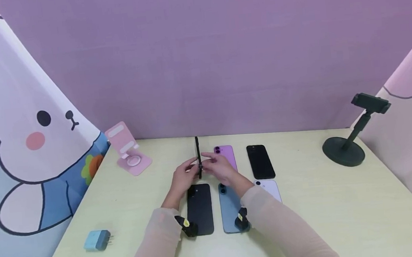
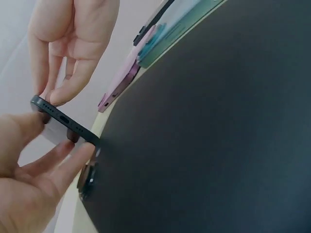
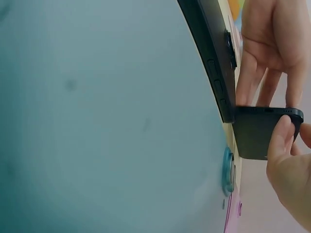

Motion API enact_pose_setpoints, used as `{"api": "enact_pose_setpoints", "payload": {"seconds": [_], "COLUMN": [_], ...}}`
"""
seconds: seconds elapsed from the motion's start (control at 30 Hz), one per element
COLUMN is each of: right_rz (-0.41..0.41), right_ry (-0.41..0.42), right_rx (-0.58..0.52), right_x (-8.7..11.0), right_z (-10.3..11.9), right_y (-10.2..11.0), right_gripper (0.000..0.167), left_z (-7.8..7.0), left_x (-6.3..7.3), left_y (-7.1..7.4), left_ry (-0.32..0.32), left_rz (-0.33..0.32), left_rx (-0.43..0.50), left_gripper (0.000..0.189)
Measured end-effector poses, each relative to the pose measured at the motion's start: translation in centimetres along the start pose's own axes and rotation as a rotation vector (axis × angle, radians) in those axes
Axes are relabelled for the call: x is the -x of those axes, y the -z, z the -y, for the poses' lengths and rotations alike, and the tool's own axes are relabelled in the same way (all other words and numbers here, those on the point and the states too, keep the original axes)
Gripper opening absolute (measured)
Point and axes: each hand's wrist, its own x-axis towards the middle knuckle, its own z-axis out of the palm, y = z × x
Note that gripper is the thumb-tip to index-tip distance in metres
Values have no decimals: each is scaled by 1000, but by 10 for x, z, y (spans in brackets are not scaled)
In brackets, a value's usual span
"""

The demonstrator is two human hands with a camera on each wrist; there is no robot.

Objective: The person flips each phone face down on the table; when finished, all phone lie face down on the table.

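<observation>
A dark smartphone [image 1: 197, 145] stands upright, edge toward the head camera, between both hands. My left hand [image 1: 184, 177] pinches it from the left side with curled fingers. From the right, my right hand [image 1: 218, 167] grips it with thumb and fingers. In the left wrist view the bottom edge of the phone [image 2: 65, 119], with its port, faces the camera; the left hand [image 2: 29, 179] is below and the right hand [image 2: 75, 39] above. A flat side of the phone [image 3: 253, 136] shows in the right wrist view. A black phone [image 1: 200, 210] lies just in front.
A blue phone [image 1: 230, 209], purple phone [image 1: 228, 153], second black phone [image 1: 260, 162] and pale phone [image 1: 270, 186] lie nearby, partly under the right arm. A pink folding stand [image 1: 122, 141] stands back left, a black stand [image 1: 344, 151] at right. A blue charger [image 1: 96, 240] lies front left.
</observation>
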Motion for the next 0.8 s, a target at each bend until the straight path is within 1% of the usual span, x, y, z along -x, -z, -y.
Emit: {"api": "enact_pose_setpoints", "payload": {"seconds": [0.1, 0.23, 0.43, 0.6, 0.7, 0.8], "right_rz": [5, -7, -12, -6, -5, -14], "right_ry": [17, 21, 19, 15, -17, -55], "right_rx": [36, 49, 68, 138, 187, 254], "right_x": [0, 0, -1, -1, -1, -1], "right_z": [-1, -1, -1, 1, 1, -1], "right_y": [-2, -3, -4, -7, -9, -9], "right_gripper": [42, 41, 40, 38, 38, 38], "left_z": [0, 2, 3, -3, -5, -6], "left_x": [1, 1, -2, -3, -3, -4], "left_y": [-2, -3, -1, 3, 6, 9], "left_ry": [15, 12, 34, 48, 35, -3], "left_rz": [-6, -10, -36, -61, -64, -67], "left_rx": [78, 116, 100, 148, 148, 107], "left_gripper": [36, 36, 33, 29, 31, 35]}}
